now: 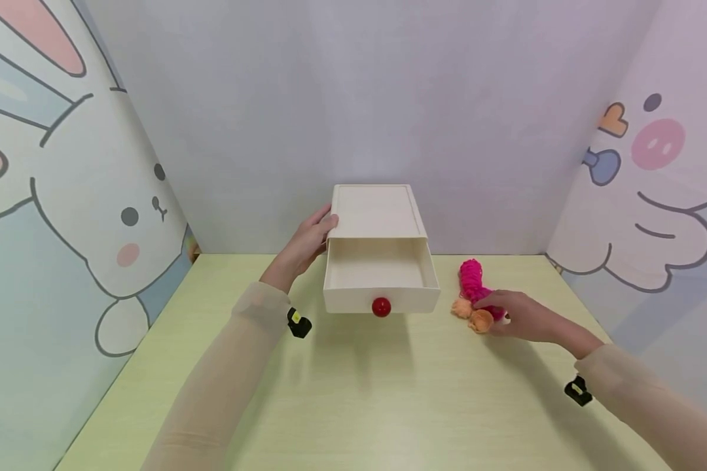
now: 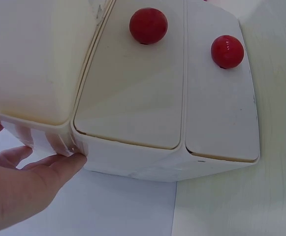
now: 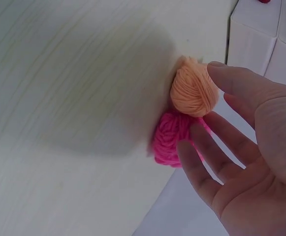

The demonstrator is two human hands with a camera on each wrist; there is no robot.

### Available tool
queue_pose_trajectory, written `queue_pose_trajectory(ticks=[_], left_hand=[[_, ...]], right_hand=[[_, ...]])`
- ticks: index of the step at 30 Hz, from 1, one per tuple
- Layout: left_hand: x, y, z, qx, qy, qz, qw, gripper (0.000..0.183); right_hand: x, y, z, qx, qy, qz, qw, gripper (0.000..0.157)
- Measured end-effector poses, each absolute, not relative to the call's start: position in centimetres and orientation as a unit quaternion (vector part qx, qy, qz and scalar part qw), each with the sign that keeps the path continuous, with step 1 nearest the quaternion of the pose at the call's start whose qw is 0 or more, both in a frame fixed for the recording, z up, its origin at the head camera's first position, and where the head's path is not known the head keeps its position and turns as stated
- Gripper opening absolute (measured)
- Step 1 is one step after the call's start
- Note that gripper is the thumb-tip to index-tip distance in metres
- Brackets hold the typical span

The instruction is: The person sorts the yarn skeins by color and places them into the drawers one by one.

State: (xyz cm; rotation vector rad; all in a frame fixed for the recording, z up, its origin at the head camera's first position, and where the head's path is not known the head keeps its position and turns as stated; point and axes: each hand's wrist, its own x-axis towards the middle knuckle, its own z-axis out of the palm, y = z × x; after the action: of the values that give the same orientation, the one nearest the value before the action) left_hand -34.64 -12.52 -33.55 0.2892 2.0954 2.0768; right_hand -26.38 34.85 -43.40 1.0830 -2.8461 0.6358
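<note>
A white drawer cabinet (image 1: 377, 210) stands at the back of the table with its top drawer (image 1: 349, 300) pulled out and no contents showing inside. My left hand (image 1: 308, 243) rests against the cabinet's left side, thumb at the top edge and fingers along the wall. To the right lie bright pink yarn (image 1: 471, 278) and two peach yarn balls (image 1: 481, 321). My right hand (image 1: 524, 317) is over this yarn, its fingers spread. In the right wrist view the thumb tip meets a peach ball (image 3: 194, 91), and other fingertips overlap the pink yarn (image 3: 166, 142).
A red knob (image 1: 381, 307) sits on the pulled-out drawer's front. Two closed drawers (image 2: 133, 93) with red knobs show below it in the left wrist view. A pale curtain (image 1: 259, 131) hangs behind the table (image 1: 353, 405), with cartoon-printed panels on both sides.
</note>
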Motion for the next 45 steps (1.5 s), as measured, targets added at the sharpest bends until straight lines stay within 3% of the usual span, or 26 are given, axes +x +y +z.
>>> queue_pose_trajectory(ticks=[14, 30, 38, 45], left_hand=[[-34.5, -12.3, -33.3, 0.107, 0.712, 0.689, 0.086, 0.062], [-34.5, -12.3, -33.4, 0.098, 0.707, 0.695, 0.084, 0.061], [-34.6, -12.4, -33.5, 0.102, 0.71, 0.692, 0.085, 0.061], [-34.6, -12.4, -33.6, 0.099, 0.704, 0.698, 0.082, 0.06]], right_hand=[[-26.3, 34.6, -44.1, 0.357, -0.91, 0.207, 0.029, 0.034], [-25.7, 34.1, -44.7, 0.323, -0.921, 0.218, -0.001, 0.041], [-24.9, 33.4, -42.5, 0.356, -0.907, 0.225, 0.005, 0.036], [-24.6, 31.6, -38.3, 0.355, -0.909, 0.217, 0.017, 0.035]])
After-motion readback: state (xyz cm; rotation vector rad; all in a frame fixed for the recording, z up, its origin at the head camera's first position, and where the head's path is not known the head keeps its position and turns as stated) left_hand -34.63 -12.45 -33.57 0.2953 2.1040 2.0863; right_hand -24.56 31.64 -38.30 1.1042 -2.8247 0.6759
